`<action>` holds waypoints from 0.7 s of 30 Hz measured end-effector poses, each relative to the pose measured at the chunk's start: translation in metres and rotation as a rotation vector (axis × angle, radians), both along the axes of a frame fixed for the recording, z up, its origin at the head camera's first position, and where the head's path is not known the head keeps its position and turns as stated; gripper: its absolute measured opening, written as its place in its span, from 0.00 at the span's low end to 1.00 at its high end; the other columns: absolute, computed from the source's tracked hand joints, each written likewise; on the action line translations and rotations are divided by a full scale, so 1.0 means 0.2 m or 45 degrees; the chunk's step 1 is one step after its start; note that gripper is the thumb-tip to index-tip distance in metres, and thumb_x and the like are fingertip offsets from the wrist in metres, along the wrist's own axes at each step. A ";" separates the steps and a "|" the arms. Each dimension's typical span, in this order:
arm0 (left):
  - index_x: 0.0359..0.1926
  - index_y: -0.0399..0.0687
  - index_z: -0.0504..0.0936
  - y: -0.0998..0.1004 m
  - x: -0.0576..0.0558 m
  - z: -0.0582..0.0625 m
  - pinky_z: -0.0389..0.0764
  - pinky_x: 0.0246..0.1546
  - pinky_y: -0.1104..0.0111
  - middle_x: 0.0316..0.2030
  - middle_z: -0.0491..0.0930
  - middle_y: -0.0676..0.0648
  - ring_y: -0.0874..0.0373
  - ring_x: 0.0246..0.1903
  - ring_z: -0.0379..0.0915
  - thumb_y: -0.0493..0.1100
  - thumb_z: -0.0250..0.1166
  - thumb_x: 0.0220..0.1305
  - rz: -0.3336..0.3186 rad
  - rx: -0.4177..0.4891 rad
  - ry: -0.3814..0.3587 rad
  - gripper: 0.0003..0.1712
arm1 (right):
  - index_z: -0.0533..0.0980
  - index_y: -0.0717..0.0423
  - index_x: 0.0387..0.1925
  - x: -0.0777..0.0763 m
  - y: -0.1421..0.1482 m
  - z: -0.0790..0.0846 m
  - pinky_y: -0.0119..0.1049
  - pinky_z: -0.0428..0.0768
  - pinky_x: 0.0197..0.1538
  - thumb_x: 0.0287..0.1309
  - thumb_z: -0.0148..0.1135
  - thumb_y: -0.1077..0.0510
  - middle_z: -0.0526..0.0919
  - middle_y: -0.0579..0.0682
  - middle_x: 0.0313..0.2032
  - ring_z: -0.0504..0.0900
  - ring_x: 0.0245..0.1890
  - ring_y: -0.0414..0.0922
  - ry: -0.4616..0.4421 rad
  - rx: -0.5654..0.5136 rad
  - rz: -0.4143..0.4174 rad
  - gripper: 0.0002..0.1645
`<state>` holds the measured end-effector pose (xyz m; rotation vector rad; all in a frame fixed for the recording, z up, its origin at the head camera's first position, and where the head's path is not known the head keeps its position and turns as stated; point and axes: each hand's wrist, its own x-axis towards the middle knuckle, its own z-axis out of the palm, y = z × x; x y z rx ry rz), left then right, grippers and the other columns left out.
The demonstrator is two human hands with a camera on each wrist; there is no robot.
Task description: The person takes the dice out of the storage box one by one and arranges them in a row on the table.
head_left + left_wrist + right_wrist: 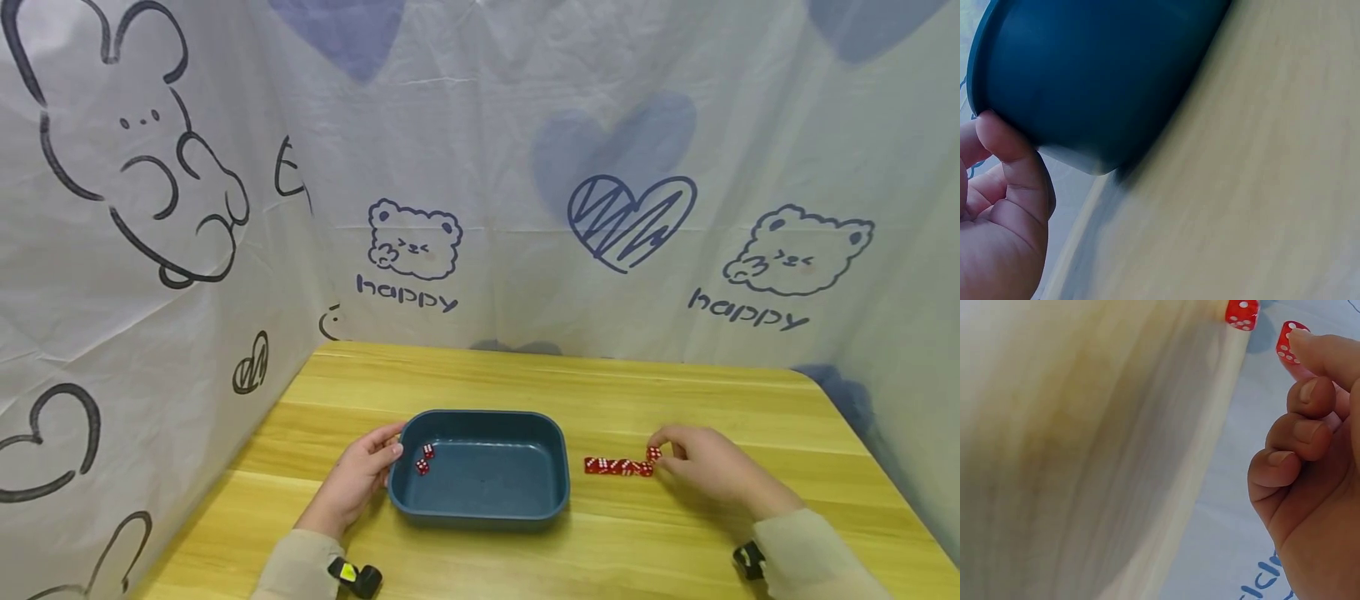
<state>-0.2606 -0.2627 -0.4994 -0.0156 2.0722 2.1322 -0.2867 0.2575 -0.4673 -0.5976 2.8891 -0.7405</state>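
A dark blue rectangular tray (491,483) stands on the table, with two red dice (423,467) lying near its left end. My left hand (356,475) holds that left end, thumb at the rim, as the left wrist view also shows. To the right of the tray, several red dice (617,467) with white dots lie side by side in a row. Just above the row's right end, my right hand (708,467) pinches a single red die (1287,342) between thumb and forefinger. Its other fingers are curled in the right wrist view.
The wood-grain table (480,375) has a rounded far right corner. White cloth (517,283) with blue hearts and bear drawings hangs behind it, and more cloth closes off the left and right sides. A black device (356,577) is strapped to each wrist.
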 end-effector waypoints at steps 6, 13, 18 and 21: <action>0.73 0.37 0.66 0.00 0.00 0.00 0.76 0.29 0.72 0.48 0.73 0.39 0.57 0.32 0.71 0.37 0.57 0.76 0.001 0.000 -0.002 0.28 | 0.82 0.48 0.49 0.00 0.02 -0.03 0.36 0.70 0.27 0.64 0.67 0.57 0.72 0.42 0.24 0.68 0.23 0.40 -0.036 0.027 -0.021 0.12; 0.73 0.37 0.66 0.00 0.00 0.00 0.77 0.29 0.72 0.48 0.73 0.39 0.57 0.33 0.72 0.37 0.57 0.76 -0.004 -0.007 -0.001 0.28 | 0.82 0.48 0.48 0.01 0.03 -0.05 0.36 0.70 0.28 0.63 0.67 0.58 0.72 0.42 0.24 0.69 0.24 0.40 -0.060 0.031 -0.010 0.12; 0.72 0.36 0.67 0.00 0.00 0.00 0.77 0.29 0.73 0.48 0.73 0.38 0.57 0.32 0.71 0.36 0.57 0.76 0.003 -0.012 0.001 0.27 | 0.82 0.49 0.47 0.01 0.04 -0.06 0.38 0.71 0.30 0.62 0.67 0.59 0.73 0.41 0.25 0.70 0.25 0.41 -0.070 0.032 0.009 0.12; 0.72 0.36 0.67 0.00 0.00 0.00 0.77 0.28 0.73 0.48 0.73 0.39 0.57 0.31 0.71 0.36 0.57 0.76 0.006 -0.014 0.003 0.27 | 0.82 0.47 0.46 0.01 0.04 -0.07 0.39 0.73 0.33 0.62 0.67 0.58 0.74 0.41 0.26 0.71 0.26 0.41 -0.088 0.051 -0.004 0.11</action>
